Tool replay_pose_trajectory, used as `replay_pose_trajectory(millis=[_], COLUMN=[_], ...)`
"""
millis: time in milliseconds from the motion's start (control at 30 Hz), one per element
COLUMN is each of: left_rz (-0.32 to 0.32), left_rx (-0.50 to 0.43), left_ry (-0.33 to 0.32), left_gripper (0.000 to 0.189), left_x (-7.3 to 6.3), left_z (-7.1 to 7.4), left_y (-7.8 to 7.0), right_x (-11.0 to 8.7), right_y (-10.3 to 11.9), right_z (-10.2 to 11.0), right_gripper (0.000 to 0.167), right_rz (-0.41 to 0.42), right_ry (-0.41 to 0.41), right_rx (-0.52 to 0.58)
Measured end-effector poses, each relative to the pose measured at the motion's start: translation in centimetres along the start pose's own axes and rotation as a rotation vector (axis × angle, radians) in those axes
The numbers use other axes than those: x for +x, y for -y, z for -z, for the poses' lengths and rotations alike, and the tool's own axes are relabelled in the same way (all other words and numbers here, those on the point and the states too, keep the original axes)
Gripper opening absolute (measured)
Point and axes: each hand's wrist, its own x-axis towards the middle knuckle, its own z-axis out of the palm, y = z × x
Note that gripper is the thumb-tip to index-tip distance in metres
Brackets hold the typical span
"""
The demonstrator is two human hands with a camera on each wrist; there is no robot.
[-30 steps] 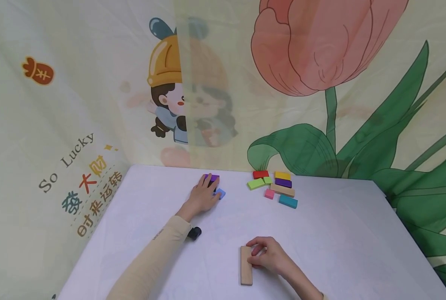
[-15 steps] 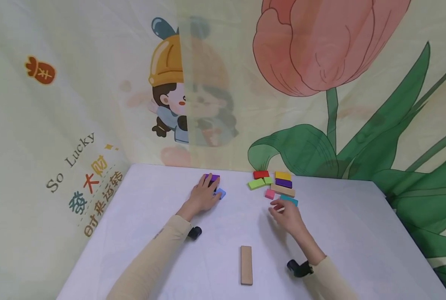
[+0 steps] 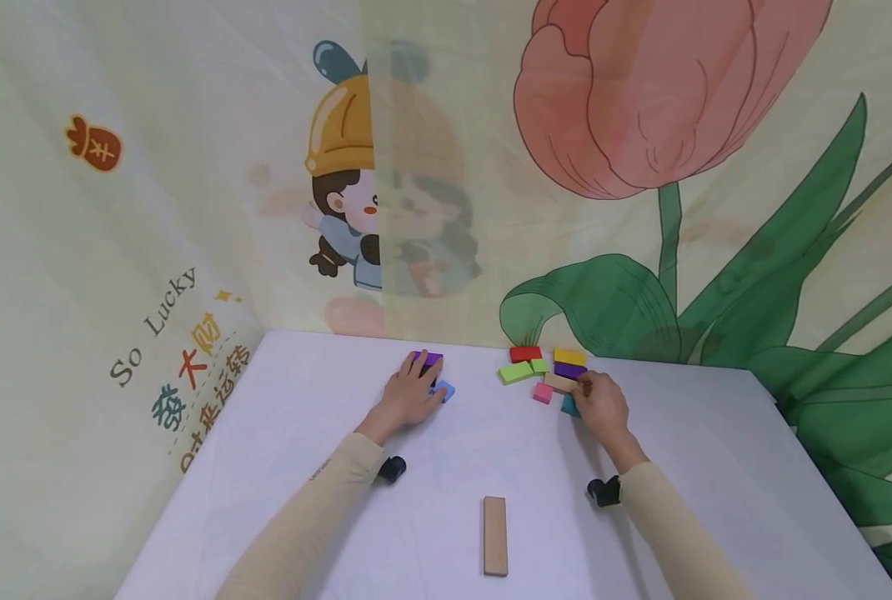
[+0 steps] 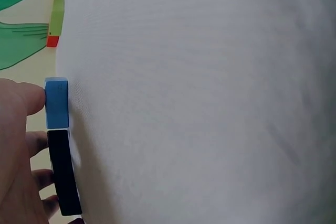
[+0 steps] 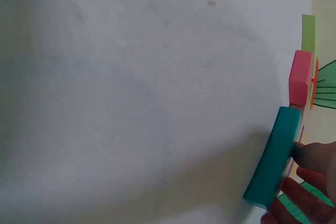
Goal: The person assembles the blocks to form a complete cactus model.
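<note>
a: where are we working?

b: we are holding our right hand (image 3: 602, 408) over the cluster on the table (image 3: 716, 433), its fingers bending at the right end of the tan block (image 3: 560, 383); whether they are actually pinching it, we are not managing to tell

a: and our left hand (image 3: 408, 393)?

b: it is lying spread over the purple block (image 3: 434, 359), the black block (image 4: 64, 173) and the blue block (image 3: 446, 391), thumb touching the blue one

a: how are we expecting the tan block to handle?

b: we are guessing at light, stiff wood, hardly fragile, its smooth faces perhaps slipping a little

a: so where are we taking hold?

b: we are liking the middle for balance, but the violet block (image 3: 570, 369) is crowding the far side and the teal block (image 3: 569, 406) the near side, so we are favouring the right end, thumb opposing fingers
</note>
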Motion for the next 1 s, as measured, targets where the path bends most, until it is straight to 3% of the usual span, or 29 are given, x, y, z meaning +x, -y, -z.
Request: replay_pose_trajectory(millis=[300, 700, 867, 1000], left_rz=[-0.007, 0.001, 0.002, -0.001], left_rx=[0.006, 0.003, 0.005, 0.016], left_ry=[-0.008, 0.002, 0.001, -0.018], left_gripper=[0.062, 0.063, 0.063, 0.061], left_x=[0.2, 0.3, 0.2, 0.2], left_z=[-0.2, -0.3, -0.4, -0.2], left_y=[0.3, 0.2, 0.2, 0.1], right_x=[0.4, -0.2, -1.0, -2.1], right_y=[-0.1, -0.6, -0.4, 0.3], right_z=[0.6, 1.0, 1.8, 2.7], right_gripper=[0.034, 0.021, 0.035, 0.049], right_rz=[0.040, 0.152, 0.225, 0.240], right_ry=[0.062, 0.044, 0.004, -0.005], right_rx=[-0.089, -0.123, -0.162, -0.079])
